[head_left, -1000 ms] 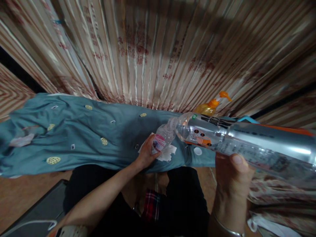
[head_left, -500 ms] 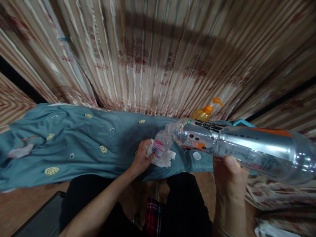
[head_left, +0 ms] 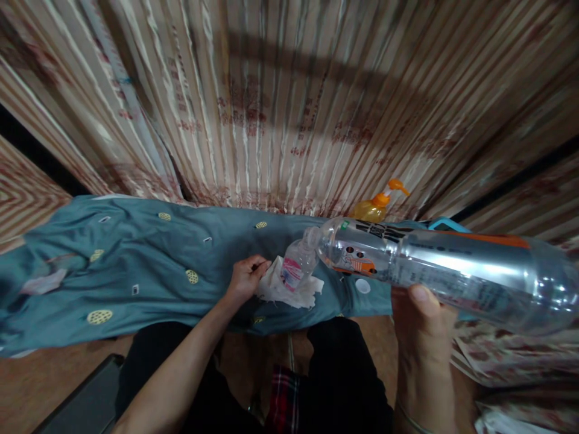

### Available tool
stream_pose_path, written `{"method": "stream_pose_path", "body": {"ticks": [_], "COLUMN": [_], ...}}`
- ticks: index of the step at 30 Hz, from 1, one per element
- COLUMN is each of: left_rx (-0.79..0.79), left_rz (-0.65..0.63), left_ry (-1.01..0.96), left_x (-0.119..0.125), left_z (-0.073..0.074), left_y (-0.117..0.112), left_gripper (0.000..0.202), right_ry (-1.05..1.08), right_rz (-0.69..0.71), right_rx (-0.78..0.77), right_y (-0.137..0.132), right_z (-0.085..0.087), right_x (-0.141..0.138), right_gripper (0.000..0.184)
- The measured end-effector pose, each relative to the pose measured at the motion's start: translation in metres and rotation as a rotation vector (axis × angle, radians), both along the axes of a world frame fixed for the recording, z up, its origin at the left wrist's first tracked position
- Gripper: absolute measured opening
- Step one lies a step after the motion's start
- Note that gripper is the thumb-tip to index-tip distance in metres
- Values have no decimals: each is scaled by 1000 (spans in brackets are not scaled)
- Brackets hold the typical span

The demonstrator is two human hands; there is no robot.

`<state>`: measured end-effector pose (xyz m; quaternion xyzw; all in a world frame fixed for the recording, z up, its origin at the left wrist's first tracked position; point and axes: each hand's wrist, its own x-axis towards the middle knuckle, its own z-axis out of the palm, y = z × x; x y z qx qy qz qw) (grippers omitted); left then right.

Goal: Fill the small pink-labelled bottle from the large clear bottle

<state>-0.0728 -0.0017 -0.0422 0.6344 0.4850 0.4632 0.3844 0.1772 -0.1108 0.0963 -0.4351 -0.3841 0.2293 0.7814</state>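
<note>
My right hand [head_left: 420, 307] grips a large clear plastic bottle [head_left: 465, 271] with a silver and orange label, tipped nearly on its side. Its mouth end meets the neck of a small clear bottle [head_left: 301, 259] with a pink label; the exact contact is hard to make out. The small bottle stands on a ragged white cloth [head_left: 289, 295]. Left of it, my left hand [head_left: 248, 277] is closed, thumb and fingers pinching the cloth's left corner, apart from the small bottle.
A teal cover [head_left: 163, 259] with pineapple prints lies over the table. Behind the large bottle stands a yellow pump bottle [head_left: 371, 210]. A white round cap [head_left: 362, 286] lies below the large bottle. A striped curtain [head_left: 271, 120] hangs at the back.
My left hand has moved left, off the small bottle, and now pinches the cloth, whose left corner is drawn out. The right hand and large bottle have hardly moved.
</note>
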Motion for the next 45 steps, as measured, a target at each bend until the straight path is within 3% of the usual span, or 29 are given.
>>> {"method": "stream_pose_path", "body": {"ticks": [10, 15, 22, 38, 45], "left_rx": [-28, 14, -8, -139, -139], "left_rz": [35, 36, 7, -8, -18], "left_ry": [-23, -19, -88, -143, -116], "left_x": [1, 0, 1, 3, 3], "left_z": [4, 5, -5, -3, -4], "left_y": [-2, -4, 0, -1, 0], "left_gripper": [55, 45, 31, 61, 61], "right_ry": [2, 1, -4, -23, -40], "right_rz": [-16, -36, -41, -33, -43], "right_rx": [-12, -22, -17, -3, -36], "right_y": [-3, -4, -1, 0, -2], "right_z": [-1, -5, -7, -4, -4], "right_x": [-2, 2, 4, 4, 7], "right_gripper": [64, 66, 62, 66, 57]}}
